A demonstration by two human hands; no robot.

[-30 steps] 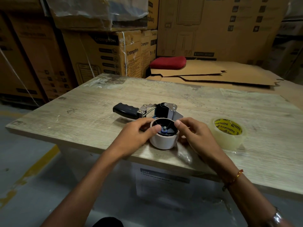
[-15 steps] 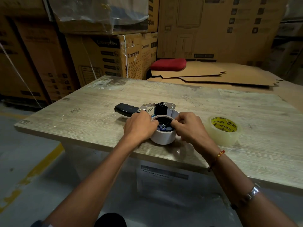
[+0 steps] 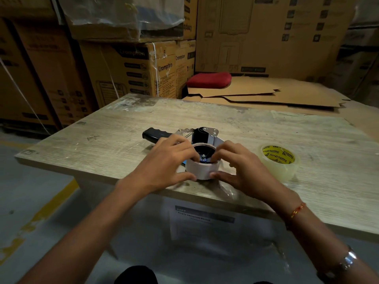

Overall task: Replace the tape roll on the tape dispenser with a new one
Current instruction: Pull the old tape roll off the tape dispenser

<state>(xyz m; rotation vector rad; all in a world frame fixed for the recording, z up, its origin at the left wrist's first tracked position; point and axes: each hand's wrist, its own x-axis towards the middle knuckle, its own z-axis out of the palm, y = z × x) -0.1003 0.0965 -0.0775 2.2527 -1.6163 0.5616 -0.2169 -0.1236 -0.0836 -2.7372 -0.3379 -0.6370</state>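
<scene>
Pale core (image 3: 202, 171), black-handled dispenser (image 3: 155, 134), clear roll (image 3: 280, 160) with yellow-black label.

Dim, warm indoor light is seen throughout. Soft shadows are cast just beneath the grip on the table (image 3: 114, 140) edge. Motion blur is seen on the left hand (image 3: 166, 162). Boxes (image 3: 131, 70) far behind the grip are bowed by wide-angle distortion and rendered murky.

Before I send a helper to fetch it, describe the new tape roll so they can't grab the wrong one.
On the wooden table, look right of the tape dispenser. The new tape roll lies flat, alone: clear tape, yellow printed core, unlike the bare whitish core.
</scene>
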